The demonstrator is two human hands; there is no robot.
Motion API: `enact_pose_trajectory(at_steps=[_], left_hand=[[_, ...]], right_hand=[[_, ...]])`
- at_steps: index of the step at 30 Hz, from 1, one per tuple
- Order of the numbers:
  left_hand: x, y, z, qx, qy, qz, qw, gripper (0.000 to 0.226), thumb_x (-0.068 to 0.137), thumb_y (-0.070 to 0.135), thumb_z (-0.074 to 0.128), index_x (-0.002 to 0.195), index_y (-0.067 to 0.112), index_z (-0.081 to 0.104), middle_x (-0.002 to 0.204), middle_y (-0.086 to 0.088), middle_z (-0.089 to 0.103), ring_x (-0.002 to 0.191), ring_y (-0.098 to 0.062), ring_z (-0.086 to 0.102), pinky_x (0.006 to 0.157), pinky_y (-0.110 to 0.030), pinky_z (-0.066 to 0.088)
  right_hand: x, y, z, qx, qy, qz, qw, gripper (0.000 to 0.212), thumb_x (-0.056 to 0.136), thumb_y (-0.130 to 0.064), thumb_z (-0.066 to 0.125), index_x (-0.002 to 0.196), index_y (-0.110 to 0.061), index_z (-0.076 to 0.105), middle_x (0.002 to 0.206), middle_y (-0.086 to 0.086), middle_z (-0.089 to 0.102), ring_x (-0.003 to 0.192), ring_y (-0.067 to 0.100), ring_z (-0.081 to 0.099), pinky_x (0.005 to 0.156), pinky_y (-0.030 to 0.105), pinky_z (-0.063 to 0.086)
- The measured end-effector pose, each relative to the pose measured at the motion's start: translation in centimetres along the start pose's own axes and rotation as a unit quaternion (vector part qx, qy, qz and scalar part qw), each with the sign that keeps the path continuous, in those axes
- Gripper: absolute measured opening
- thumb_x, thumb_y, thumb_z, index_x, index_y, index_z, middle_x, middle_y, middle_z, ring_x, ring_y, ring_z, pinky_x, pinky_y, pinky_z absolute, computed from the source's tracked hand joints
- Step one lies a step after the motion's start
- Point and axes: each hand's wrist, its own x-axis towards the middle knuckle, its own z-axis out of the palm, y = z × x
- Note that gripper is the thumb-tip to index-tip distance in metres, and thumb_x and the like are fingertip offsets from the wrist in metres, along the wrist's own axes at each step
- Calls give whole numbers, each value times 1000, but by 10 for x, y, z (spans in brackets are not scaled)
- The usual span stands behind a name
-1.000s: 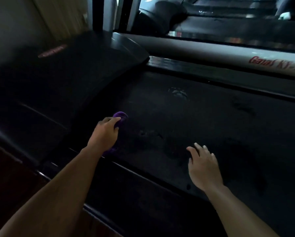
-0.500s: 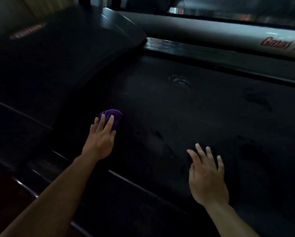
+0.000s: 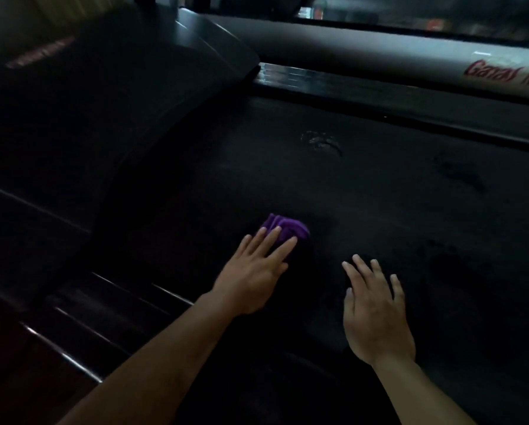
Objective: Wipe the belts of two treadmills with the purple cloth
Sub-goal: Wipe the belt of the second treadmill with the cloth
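A purple cloth [image 3: 286,230] lies bunched on the dark belt [image 3: 379,210] of a treadmill, about midway across its near half. It is pinned under the straight fingers of the left grip [image 3: 254,277]. That grip is wide and flat: it presses the cloth down and does not clasp it. The right grip [image 3: 375,311] is just beside it, also wide, with fingers spread and holding nothing. Whether its palm bears on the belt or hovers over it cannot be told in the dim light.

The step in hand looks like wiping the first belt, with most of its width not yet covered. A pale scuff [image 3: 321,144] sits farther out, and fainter marks show toward the right. The next move probably calls for steady downward pressure while the cloth slides toward those marks. The fingers need to stay on the cloth so it does not roll out from under them. The second treadmill's belt seems still to come.

Compared with half a second ago, the cloth and left grip are farther from the black hood [image 3: 119,102] and closer to the right grip, which has barely shifted. A second ago the left fingers were curled over the cloth; now they lie straight. Beyond the belt run the side rail [image 3: 379,96] and a grey tube [image 3: 379,59] with red lettering.
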Motion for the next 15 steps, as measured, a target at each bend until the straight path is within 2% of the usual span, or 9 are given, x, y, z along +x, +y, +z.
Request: enact_pose_trajectory(at_steps=[2,5,6,8,10,12,15], left_hand=[[-13,-43,-1,20,21,-12,999,56,101,43,19,154,38,4,164,0,0,151,-27,-2,120,-44,4],[-22,-118,-9,65,50,-73,994,48,101,21,40,149,18,38,163,-5,15,148,-40,12,114,-59,21],[-20,-140,-15,65,52,-114,990,47,101,17,41,148,14,39,163,-7,15,147,-43,11,114,-61,21],[-6,-172,-27,17,51,-218,975,53,104,22,34,155,20,19,163,-12,7,148,-41,5,119,-54,12],[18,-182,-40,-32,46,-284,957,56,105,32,28,156,29,5,164,-12,1,150,-35,-1,122,-46,3],[46,-174,-45,-49,47,-299,952,56,105,37,26,156,33,4,164,-10,-1,150,-32,-2,122,-43,1],[80,-134,-47,-29,50,-242,969,56,105,36,26,156,29,7,164,-13,3,149,-37,2,121,-46,6]], right_hand=[[0,0,-1,-2,-2,2,1000,50,102,-30,23,150,-25,37,162,-8,27,152,16,14,124,48,9],[0,-1,-1,-7,-12,8,1000,49,102,-28,32,151,-25,36,162,-8,25,153,15,12,125,48,8],[0,-2,-1,-9,-11,9,1000,50,102,-28,32,151,-25,36,163,-8,24,153,15,11,125,47,7],[0,0,2,-16,-7,6,1000,49,102,-28,31,151,-25,35,162,-7,25,153,16,12,124,49,10],[-1,1,4,-24,7,-1,1000,47,104,-27,28,150,-23,37,161,-5,29,152,18,17,123,52,15],[0,3,7,-31,15,-5,999,49,101,-31,24,148,-23,38,159,-4,33,151,20,21,122,53,19],[-1,5,9,-33,20,-6,999,52,100,-35,22,147,-23,39,159,-3,34,151,20,22,121,54,20]])
